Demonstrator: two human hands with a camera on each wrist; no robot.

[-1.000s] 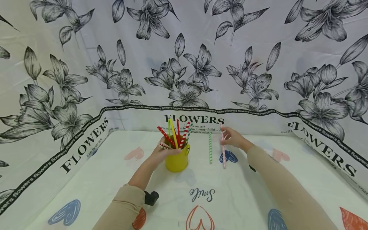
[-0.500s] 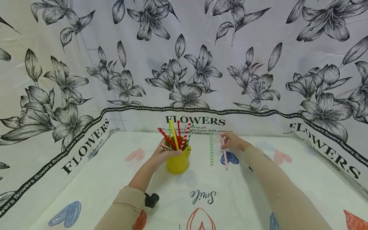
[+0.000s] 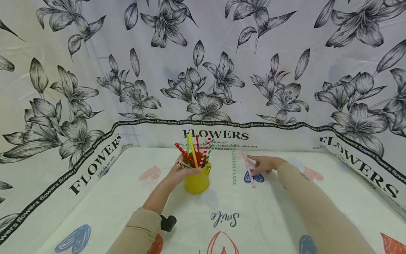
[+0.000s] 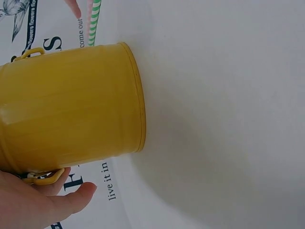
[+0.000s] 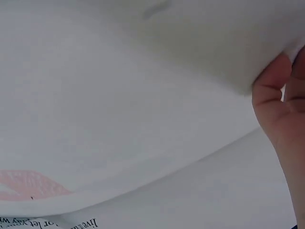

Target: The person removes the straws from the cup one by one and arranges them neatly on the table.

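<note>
A yellow bucket [image 3: 196,183] stands upright on the table with several straws, among them a yellow straw [image 3: 192,150] and a red-and-white striped straw [image 3: 205,151]. My left hand [image 3: 179,174] grips its rim from the left, thumb across the front; in the left wrist view the fingers of my left hand [image 4: 43,202] are beside one handle. A pale pink straw [image 3: 248,169] lies slanted right of a green-and-white straw [image 3: 234,166]. My right hand [image 3: 266,164] touches or nearly touches the pink straw, index finger and thumb spread. In the right wrist view my right hand [image 5: 283,105] is partly cut off.
A white cloth [image 3: 203,225] printed with hearts covers the table. Behind it hangs a white curtain [image 3: 177,106] with black flower drawings. A black device [image 3: 168,223] is at my left wrist.
My right hand has let go of its pinch on the pink straw and spread its fingers. The straw's lower end has shifted right, so it lies more slanted. My left hand stays on the bucket.
</note>
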